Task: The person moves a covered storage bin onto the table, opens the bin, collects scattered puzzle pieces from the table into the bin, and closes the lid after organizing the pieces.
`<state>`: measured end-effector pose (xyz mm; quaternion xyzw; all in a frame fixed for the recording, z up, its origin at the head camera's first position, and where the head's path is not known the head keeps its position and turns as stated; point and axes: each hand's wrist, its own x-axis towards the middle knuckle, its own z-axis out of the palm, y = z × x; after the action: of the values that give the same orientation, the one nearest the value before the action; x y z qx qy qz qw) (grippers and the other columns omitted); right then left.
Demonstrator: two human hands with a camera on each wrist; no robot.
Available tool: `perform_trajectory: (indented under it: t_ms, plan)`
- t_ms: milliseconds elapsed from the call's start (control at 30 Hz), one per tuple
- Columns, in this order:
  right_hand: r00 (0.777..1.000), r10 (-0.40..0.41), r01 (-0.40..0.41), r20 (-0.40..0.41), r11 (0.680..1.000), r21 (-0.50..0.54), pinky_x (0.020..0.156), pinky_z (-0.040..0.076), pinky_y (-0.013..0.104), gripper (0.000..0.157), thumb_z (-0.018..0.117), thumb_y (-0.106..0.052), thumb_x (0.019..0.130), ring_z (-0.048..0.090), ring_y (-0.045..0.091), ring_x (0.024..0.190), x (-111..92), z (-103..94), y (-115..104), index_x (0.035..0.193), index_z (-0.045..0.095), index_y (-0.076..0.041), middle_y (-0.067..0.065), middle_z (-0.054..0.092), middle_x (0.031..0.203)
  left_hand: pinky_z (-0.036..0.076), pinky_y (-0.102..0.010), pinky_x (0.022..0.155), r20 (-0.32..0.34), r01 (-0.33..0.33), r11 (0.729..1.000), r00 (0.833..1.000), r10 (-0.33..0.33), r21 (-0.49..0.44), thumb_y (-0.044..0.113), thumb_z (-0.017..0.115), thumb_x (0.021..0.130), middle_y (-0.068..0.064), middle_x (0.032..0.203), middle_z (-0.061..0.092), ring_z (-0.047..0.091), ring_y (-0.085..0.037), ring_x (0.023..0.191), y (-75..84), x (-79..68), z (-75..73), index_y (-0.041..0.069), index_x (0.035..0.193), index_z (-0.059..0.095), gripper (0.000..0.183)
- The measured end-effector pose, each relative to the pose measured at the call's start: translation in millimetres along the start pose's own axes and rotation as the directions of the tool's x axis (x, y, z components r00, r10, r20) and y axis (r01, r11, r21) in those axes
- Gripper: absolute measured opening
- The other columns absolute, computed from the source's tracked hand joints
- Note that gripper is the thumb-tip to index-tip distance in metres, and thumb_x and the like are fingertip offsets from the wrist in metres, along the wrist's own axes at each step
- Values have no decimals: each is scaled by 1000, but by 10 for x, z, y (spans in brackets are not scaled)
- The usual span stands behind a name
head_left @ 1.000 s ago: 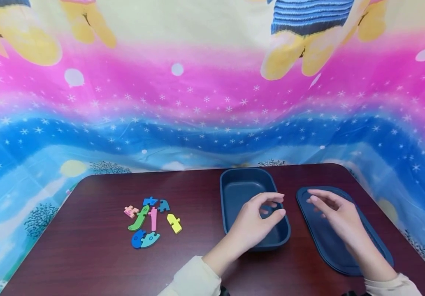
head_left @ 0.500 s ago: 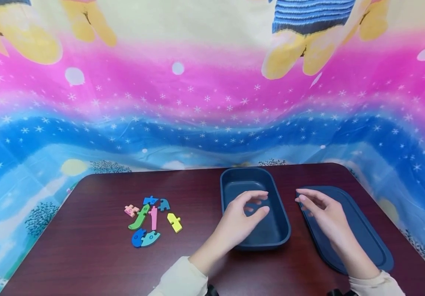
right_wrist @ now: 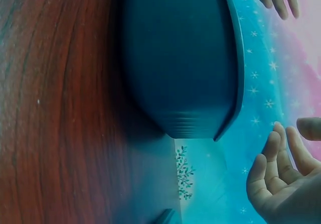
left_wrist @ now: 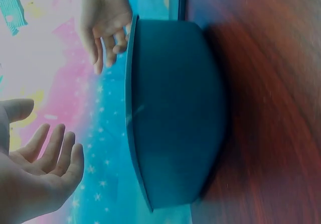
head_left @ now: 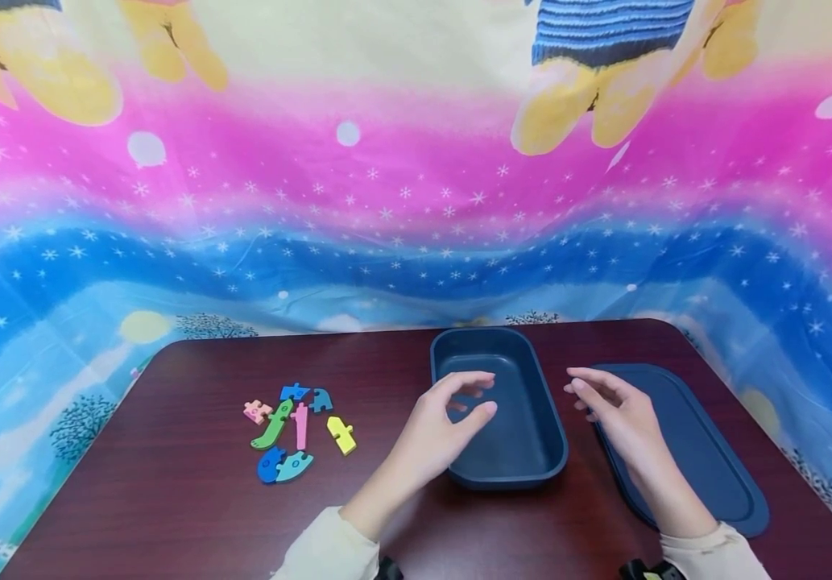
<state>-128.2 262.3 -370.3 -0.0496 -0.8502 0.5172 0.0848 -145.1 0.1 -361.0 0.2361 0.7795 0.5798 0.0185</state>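
Note:
A dark blue rectangular container with an open top stands on the table, seen from the side in both wrist views. My left hand hovers over its left rim, fingers loosely bent and thumb apart, holding nothing. Between the container and its flat blue lid hangs my right hand, also holding nothing, its wrist covering the lid's left edge. In the left wrist view the container wall stands apart from the left fingers. The right wrist view shows the right fingers raised beside the container's rim.
Several puzzle pieces lie on the left of the table: a green one, a pink one, a yellow one, and blue, teal and peach ones. A printed cloth hangs behind the table's back edge.
Both hands have moved left, the left from over the container's middle to its left rim, the right from over the lid toward the gap. Container, lid and puzzle pieces stay put.

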Motion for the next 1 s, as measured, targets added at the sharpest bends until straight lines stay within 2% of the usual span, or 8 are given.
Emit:
perform_trajectory:
  t_ms: [200, 400, 767, 1000]
  plan:
    - [999, 32, -32, -15, 998, 47, 74, 52, 23, 48, 55, -40, 101, 61, 8, 86, 26, 66, 11, 136, 58, -8, -12, 68, 101, 50, -45, 93, -1, 11, 1000, 1000, -11, 16, 32, 66, 97, 11, 126, 59, 55, -16, 114, -66, -43, -189, 29, 132, 61, 35]
    - [998, 43, -41, -36, 997, 59, 75, 53, 24, 49, 57, -38, 101, 62, 4, 84, 61, 117, 26, 136, 58, -4, -5, 69, 103, 47, -45, 96, -26, 7, 999, 1000, -7, 31, 29, 66, 97, 7, 127, 60, 55, -21, 116, -153, -89, -336, 25, 132, 62, 35]
    - [995, 82, -78, -49, 995, 66, 75, 53, 25, 49, 55, -39, 102, 62, 9, 87, 189, 198, 119, 138, 57, -6, -13, 67, 101, 49, -44, 94, -92, 75, 994, 993, -68, 78, 28, 71, 93, 9, 122, 61, 57, -14, 110, -167, -237, -569, 27, 129, 63, 37]
    - [990, 134, -128, -53, 986, 102, 77, 53, 26, 49, 57, -39, 100, 63, 14, 91, 305, 268, 177, 138, 57, -7, 3, 69, 114, 51, -41, 94, -115, 113, 990, 988, -103, 83, 35, 73, 91, 11, 124, 61, 59, -16, 112, -196, -362, -642, 27, 128, 64, 39]
